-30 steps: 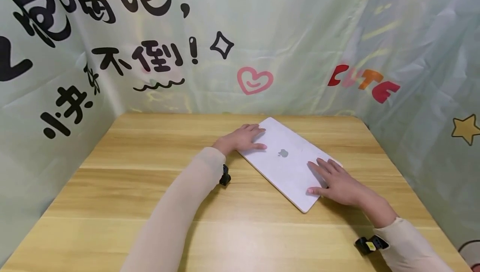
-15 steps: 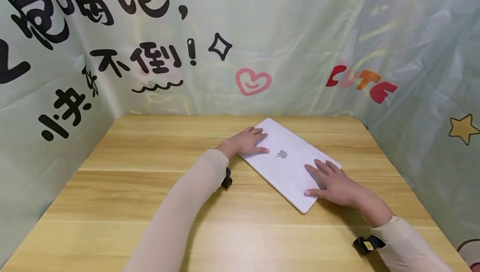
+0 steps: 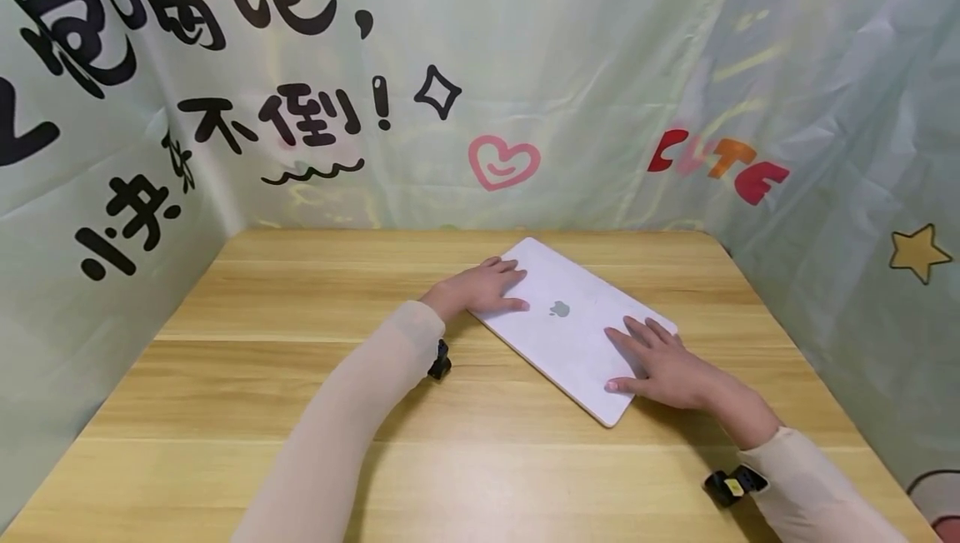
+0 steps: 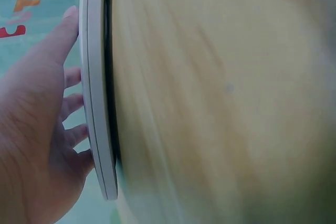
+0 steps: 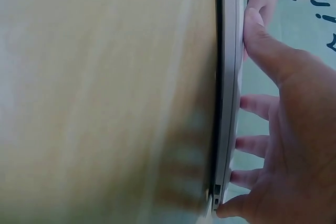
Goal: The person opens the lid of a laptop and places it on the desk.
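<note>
A closed silver laptop (image 3: 577, 343) with a grey apple logo on its lid lies slantwise on the wooden table (image 3: 247, 410). My left hand (image 3: 487, 286) rests on the lid at its far left end, fingers spread. On the near right end lies my right hand (image 3: 671, 368), its fingers spread too. Each wrist view looks along the laptop's thin edge: fingertips and thumb of the left hand (image 4: 47, 114) touch the lid side, as do those of the right hand (image 5: 283, 124). No fingers show curled under the edge. Small ports are visible in the right wrist view.
A pale green cloth (image 3: 585, 43) with black characters, a pink heart (image 3: 504, 163) and a yellow star (image 3: 921, 253) hangs behind and beside the table. Black wrist cameras, the left camera (image 3: 440, 360) and right camera (image 3: 735, 486), sit at the sleeve cuffs.
The laptop has turned slightly counterclockwise under both hands, its far corner shifting a little left. Both hands stay on the lid. The head view has shifted slightly.
</note>
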Demonstrator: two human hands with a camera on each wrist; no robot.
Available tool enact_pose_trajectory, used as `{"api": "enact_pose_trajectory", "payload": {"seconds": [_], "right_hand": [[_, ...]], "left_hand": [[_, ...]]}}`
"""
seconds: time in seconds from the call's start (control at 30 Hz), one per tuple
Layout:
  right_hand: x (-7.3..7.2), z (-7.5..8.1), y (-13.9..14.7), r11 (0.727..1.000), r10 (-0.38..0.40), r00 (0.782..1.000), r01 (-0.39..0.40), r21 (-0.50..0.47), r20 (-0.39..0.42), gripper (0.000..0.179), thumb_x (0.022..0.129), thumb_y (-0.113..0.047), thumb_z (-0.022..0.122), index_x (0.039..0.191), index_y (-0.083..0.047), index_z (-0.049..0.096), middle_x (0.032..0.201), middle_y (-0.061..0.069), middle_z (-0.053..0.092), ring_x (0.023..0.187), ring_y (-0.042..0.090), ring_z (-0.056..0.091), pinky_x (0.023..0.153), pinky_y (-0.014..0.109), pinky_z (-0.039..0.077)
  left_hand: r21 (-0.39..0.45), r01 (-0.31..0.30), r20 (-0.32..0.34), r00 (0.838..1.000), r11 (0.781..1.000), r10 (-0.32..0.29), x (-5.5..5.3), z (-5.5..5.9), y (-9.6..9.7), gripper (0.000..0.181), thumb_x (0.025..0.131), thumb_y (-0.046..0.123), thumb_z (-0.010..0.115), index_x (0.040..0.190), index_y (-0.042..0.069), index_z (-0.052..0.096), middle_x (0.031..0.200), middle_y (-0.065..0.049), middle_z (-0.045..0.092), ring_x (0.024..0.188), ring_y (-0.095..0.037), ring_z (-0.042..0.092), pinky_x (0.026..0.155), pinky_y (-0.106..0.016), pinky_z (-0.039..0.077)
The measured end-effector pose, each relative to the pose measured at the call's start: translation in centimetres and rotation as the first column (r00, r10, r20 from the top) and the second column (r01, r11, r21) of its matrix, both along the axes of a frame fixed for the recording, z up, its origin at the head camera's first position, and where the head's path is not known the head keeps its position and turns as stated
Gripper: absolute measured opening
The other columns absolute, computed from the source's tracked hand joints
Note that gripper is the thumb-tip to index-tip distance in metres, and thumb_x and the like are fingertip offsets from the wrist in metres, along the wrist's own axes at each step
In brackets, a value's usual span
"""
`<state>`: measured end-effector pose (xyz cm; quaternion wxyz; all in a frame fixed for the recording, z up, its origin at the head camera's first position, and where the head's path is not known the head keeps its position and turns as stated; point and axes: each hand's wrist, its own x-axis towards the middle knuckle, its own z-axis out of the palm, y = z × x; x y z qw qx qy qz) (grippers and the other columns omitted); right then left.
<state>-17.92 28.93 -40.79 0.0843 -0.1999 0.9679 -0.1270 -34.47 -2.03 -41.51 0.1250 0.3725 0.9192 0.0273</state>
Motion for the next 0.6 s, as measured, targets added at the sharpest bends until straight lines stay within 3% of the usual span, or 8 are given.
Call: {"api": "enact_pose_trajectory", "payload": {"seconds": [0.37, 0.6], "right_hand": [[0.1, 0.0, 0.0, 0.999, 0.031, 1.0, -0.031, -0.022, -0.004, 0.094, 0.083, -0.07, 0.059, 0.151, -0.009, 0.037, 0.155, 0.028, 0.023, 0.138, 0.057, 0.012, 0.103, 0.076, 0.011], [0.7, 0.3, 0.3, 0.998, 0.051, 0.999, -0.051, -0.037, -0.004, 0.093, 0.084, -0.067, 0.06, 0.151, -0.007, 0.037, 0.155, 0.029, 0.023, 0.138, 0.057, 0.014, 0.104, 0.073, 0.019]], "left_hand": [[-0.026, 0.015, -0.006, 1.0, 1.0, -0.015, 1.3, 0.1, -1.3, 0.084, 0.094, 0.072, 0.031, 0.158, 0.02, 0.017, 0.164, -0.008, 0.009, 0.148, -0.032, 0.007, 0.119, -0.043, 0.01], [-0.057, 0.017, 0.022, 1.0, 0.998, -0.016, 2.4, 0.3, -2.1, 0.088, 0.092, 0.075, 0.029, 0.159, 0.021, 0.011, 0.164, -0.008, 0.004, 0.148, -0.035, 0.004, 0.119, -0.045, 0.01]]}}
